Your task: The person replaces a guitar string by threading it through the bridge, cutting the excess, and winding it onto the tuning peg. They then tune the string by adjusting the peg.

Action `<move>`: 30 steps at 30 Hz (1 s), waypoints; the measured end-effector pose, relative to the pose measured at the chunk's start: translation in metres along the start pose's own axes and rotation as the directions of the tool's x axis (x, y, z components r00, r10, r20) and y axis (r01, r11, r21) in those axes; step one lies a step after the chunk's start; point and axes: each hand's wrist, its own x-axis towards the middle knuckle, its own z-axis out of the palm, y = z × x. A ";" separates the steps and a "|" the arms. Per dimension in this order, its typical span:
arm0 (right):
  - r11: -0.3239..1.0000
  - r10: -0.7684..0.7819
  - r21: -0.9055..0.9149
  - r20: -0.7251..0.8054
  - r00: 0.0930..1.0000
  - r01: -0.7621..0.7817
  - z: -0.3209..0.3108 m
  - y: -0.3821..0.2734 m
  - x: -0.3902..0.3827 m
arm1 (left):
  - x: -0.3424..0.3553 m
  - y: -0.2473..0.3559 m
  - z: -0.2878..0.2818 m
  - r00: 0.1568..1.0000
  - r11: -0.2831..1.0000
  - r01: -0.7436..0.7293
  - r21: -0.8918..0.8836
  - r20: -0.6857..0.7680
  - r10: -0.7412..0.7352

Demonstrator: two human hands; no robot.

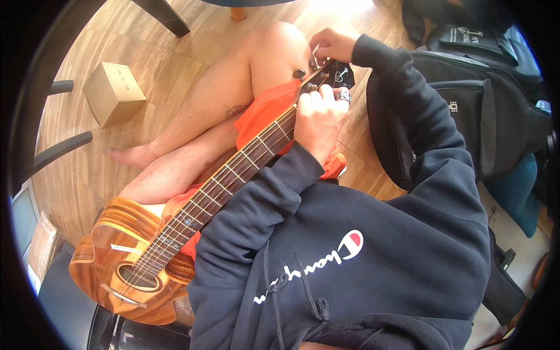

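An acoustic guitar (105, 245) with striped brown wood lies across my lap, its body at the lower left and its neck slanting up to the right. My left hand (321, 114), with a ring on a finger, is closed around the top of the neck, just below the black headstock (343, 76). My right hand (333, 45) is pinched at a tuning peg on the headstock's far edge. Its fingers partly cover that peg, and a pale sliver shows at the fingertips. Another tuning peg (299, 74) with a dark button sticks out nearby. Strings run along the fretboard (233, 172).
A small cardboard box (119, 93) stands on the wooden floor (192, 70) at the left, near dark chair legs (67, 153). Black padded bags (443, 116) lie at the right. A wrapped package (45, 248) is at the left rim. My bare legs (204, 105) lie folded beyond the neck.
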 end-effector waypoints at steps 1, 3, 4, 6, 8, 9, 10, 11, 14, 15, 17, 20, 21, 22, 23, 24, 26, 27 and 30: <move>0.981 -0.012 0.192 0.094 0.995 -0.007 -0.008 0.003 -0.004 | 0.000 -0.001 0.000 1.000 1.000 0.005 -0.011 -0.004 -0.005; 0.928 0.093 0.350 0.106 0.990 -0.124 -0.015 0.004 -0.009 | 0.000 -0.003 0.001 1.000 0.999 0.014 -0.034 -0.013 -0.014; 0.910 0.141 0.378 0.102 0.985 -0.170 -0.014 0.002 -0.012 | 0.000 -0.003 0.000 1.000 0.999 0.015 -0.042 -0.007 -0.015; 0.865 0.188 0.448 0.129 0.974 -0.227 -0.009 0.003 -0.023 | 0.000 -0.002 -0.001 1.000 0.998 0.011 -0.063 0.002 -0.011; 0.852 0.163 0.490 0.082 0.983 -0.182 0.004 0.013 -0.024 | -0.001 -0.002 0.002 1.000 0.996 0.010 -0.085 -0.003 -0.010; 0.868 0.171 0.473 0.006 0.985 -0.153 0.011 0.012 -0.027 | -0.002 -0.002 0.004 1.000 0.995 0.008 -0.096 -0.003 -0.009; 0.852 0.156 0.497 0.054 0.986 -0.162 0.011 0.015 -0.024 | -0.002 -0.002 0.003 1.000 0.996 0.009 -0.088 -0.005 -0.010; 0.848 0.197 0.498 0.024 0.980 -0.182 0.013 0.014 -0.025 | -0.002 -0.003 0.002 1.000 0.997 0.010 -0.081 -0.008 -0.010; 0.853 0.264 0.480 -0.055 0.963 -0.206 0.017 0.008 -0.025 | -0.002 -0.003 -0.001 1.000 0.997 0.007 -0.072 0.002 -0.007; 0.869 0.248 0.457 -0.075 0.966 -0.187 0.017 0.015 -0.021 | -0.002 -0.003 -0.002 1.000 0.998 0.005 -0.070 0.006 -0.004; 0.901 0.216 0.401 -0.084 0.973 -0.165 0.017 0.024 -0.015 | -0.001 -0.003 -0.002 1.000 0.997 0.003 -0.072 0.012 -0.002; 0.932 0.198 0.323 -0.079 0.977 -0.163 0.020 0.015 -0.010 | -0.001 -0.002 -0.003 0.999 0.996 0.026 -0.081 0.026 -0.024; 0.935 0.205 0.313 -0.099 0.974 -0.165 0.021 0.008 -0.012 | -0.001 -0.002 -0.003 0.999 0.996 0.036 -0.084 0.031 -0.033; 0.938 0.213 0.304 -0.119 0.970 -0.168 0.022 0.003 -0.014 | -0.001 -0.002 -0.003 0.999 0.996 0.038 -0.082 0.029 -0.036; 0.966 0.085 0.255 -0.178 0.980 -0.037 0.024 0.005 -0.016 | -0.001 -0.002 -0.003 0.999 0.996 0.041 -0.080 0.027 -0.039; 0.975 -0.047 0.200 -0.228 0.972 0.094 0.027 0.011 -0.019 | -0.001 -0.002 -0.002 0.999 0.996 0.044 -0.078 0.026 -0.042; 0.938 -0.035 0.333 -0.186 0.982 0.097 0.025 0.015 -0.021 | -0.001 -0.003 -0.001 0.999 0.992 0.044 -0.122 0.025 -0.041; 0.862 0.097 0.504 -0.072 0.993 -0.047 0.023 0.015 -0.021 | -0.002 -0.003 -0.001 0.999 0.988 0.044 -0.147 0.026 -0.040; 0.719 0.256 0.663 0.027 0.966 -0.208 0.025 0.011 -0.021 | -0.003 -0.003 -0.002 0.999 0.980 0.043 -0.194 -0.002 -0.045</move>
